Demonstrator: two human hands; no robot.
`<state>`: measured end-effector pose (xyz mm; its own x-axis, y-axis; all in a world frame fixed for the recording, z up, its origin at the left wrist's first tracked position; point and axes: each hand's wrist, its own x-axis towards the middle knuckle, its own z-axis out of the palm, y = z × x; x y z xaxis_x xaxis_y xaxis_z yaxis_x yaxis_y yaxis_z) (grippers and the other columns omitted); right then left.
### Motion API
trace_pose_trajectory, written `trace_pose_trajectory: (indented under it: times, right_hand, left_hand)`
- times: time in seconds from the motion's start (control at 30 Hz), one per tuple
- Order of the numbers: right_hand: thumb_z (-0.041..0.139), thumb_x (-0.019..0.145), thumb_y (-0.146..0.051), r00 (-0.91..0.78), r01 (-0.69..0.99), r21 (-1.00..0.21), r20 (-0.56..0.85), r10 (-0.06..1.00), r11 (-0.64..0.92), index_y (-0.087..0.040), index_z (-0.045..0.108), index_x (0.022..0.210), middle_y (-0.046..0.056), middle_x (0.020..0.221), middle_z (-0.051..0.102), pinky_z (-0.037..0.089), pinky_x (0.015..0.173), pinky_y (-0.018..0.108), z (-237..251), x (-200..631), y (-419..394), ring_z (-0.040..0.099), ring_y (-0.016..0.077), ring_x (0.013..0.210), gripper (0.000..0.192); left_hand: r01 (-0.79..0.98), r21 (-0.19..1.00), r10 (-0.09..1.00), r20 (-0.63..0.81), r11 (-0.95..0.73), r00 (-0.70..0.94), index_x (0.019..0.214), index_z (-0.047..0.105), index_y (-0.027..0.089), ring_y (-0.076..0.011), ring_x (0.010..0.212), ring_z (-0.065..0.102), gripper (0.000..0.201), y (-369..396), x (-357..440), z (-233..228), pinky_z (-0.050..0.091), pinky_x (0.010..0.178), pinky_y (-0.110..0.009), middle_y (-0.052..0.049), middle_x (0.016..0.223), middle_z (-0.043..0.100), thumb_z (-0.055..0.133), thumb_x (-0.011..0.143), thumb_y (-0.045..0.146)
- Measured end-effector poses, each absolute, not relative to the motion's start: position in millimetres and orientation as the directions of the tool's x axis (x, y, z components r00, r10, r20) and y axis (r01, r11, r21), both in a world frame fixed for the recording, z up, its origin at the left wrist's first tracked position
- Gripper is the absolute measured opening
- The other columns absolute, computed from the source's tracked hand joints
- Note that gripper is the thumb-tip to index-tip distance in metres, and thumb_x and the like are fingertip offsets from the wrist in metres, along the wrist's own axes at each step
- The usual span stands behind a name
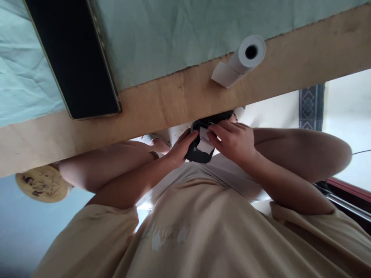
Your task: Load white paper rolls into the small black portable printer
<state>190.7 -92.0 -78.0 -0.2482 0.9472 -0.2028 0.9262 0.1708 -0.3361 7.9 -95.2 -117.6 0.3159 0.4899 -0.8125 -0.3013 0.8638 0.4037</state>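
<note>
The left hand (181, 148) is curled against the near side of a small black device (199, 148), thumb and fingertips pressed on its casing so that it is braced from that side; it looks like a compact handheld printer, though too little of it shows to be sure. The right hand (233, 141) grips the same device from the other side, its fingers bent over the top and pinching or covering a white paper slip (205, 143) that lies across the body of the device, seemingly to keep the strip flat against it. The device is held in the air over the person's lap, just below the near edge of the wooden table (179, 98), not resting on it; both forearms angle inward from either side, which keeps the small thing steady between two grips close to the body. Beyond the device, on the bare wood of the table, a roll of white receipt paper (246, 56) lies on its side with its hollow core facing the camera and a short loose tail of paper spread beside it. Farther along the table from the device, a dark smartphone (72, 58) lies flat with a blank screen, partly on a pale green cloth (174, 34) that covers the far part of the tabletop.
</note>
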Motion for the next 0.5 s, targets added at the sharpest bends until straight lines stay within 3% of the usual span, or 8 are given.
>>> trace_pose_trajectory:
  times: [0.1, 0.27, 0.43, 0.5]
  right_hand:
    - [0.057, 0.095, -0.034, -0.287, 0.923, -0.342, -0.301, 0.909, 0.178, -0.019, 0.074, 0.09, 0.008, 0.095, 0.074, 0.022, 0.061, 0.033, -80, 181, -96, 0.054, 0.0141, 0.068, 0.023]
    - [0.062, 0.09, -0.033, -0.287, 0.921, -0.369, -0.432, 0.855, 0.123, -0.021, 0.074, 0.11, 0.009, 0.096, 0.076, 0.025, 0.063, 0.029, -82, 179, -93, 0.058, 0.0172, 0.07, 0.026]
    - [0.062, 0.081, -0.033, -0.291, 0.882, -0.47, -0.499, 0.816, 0.027, -0.02, 0.068, 0.121, 0.007, 0.09, 0.075, 0.037, 0.063, 0.028, -70, 195, -86, 0.062, 0.0178, 0.069, 0.043]
    - [0.055, 0.082, -0.03, -0.331, 0.808, -0.589, -0.506, 0.797, -0.039, -0.02, 0.064, 0.122, 0.005, 0.092, 0.074, 0.043, 0.062, 0.026, -63, 205, -84, 0.062, 0.0148, 0.068, 0.042]
  left_hand:
    - [-0.299, 0.429, 0.51, -0.81, 0.852, 0.29, 0.094, 0.063, 0.021, -0.0132, 0.075, 0.063, 0.056, -95, 8, -118, 0.048, 0.066, -0.024, 0.004, 0.078, 0.067, 0.09, 0.062, 0.058]
    - [-0.268, 0.429, 0.496, -0.819, 0.863, 0.287, 0.099, 0.066, 0.021, -0.0123, 0.077, 0.064, 0.059, -98, 7, -118, 0.05, 0.068, -0.023, 0.004, 0.081, 0.069, 0.091, 0.06, 0.057]
    - [-0.253, 0.411, 0.474, -0.833, 0.876, 0.286, 0.099, 0.067, 0.02, -0.0136, 0.076, 0.066, 0.058, -98, 8, -117, 0.051, 0.067, -0.024, 0.002, 0.083, 0.072, 0.09, 0.063, 0.059]
    - [-0.265, 0.411, 0.475, -0.84, 0.873, 0.262, 0.096, 0.067, 0.02, -0.0139, 0.075, 0.067, 0.055, -96, 8, -117, 0.05, 0.066, -0.024, 0.001, 0.082, 0.072, 0.089, 0.065, 0.06]
